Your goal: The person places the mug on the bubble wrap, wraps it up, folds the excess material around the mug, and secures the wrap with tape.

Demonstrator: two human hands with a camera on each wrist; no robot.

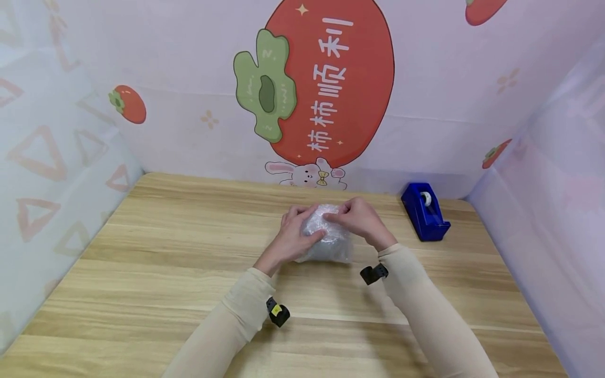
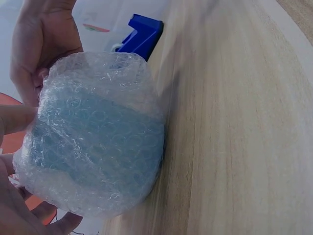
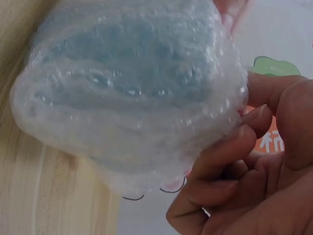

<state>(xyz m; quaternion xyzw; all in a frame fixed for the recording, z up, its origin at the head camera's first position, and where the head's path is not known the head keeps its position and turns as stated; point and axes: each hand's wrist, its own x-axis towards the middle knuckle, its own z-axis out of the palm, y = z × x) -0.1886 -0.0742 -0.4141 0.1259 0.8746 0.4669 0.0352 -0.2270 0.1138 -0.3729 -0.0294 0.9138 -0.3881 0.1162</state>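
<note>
A package in clear bubble wrap (image 1: 328,244) rests on the table near its back edge, with something pale blue showing through the wrap (image 2: 98,132). My left hand (image 1: 295,236) grips it from the left, thumb across the top and fingers round the far side. From the right, my right hand (image 1: 361,220) reaches over it. In the right wrist view the fingers of this hand (image 3: 234,171) are curled, and thumb and index finger meet at the wrap's upper edge. Whether a strip of tape lies under them I cannot tell.
A blue tape dispenser (image 1: 425,212) with a white-cored roll stands at the back right of the wood-grain table (image 1: 165,252). Behind the table hangs a printed backdrop (image 1: 189,136), and side sheets (image 1: 52,173) close off left and right. Each wrist wears a black camera (image 1: 279,315).
</note>
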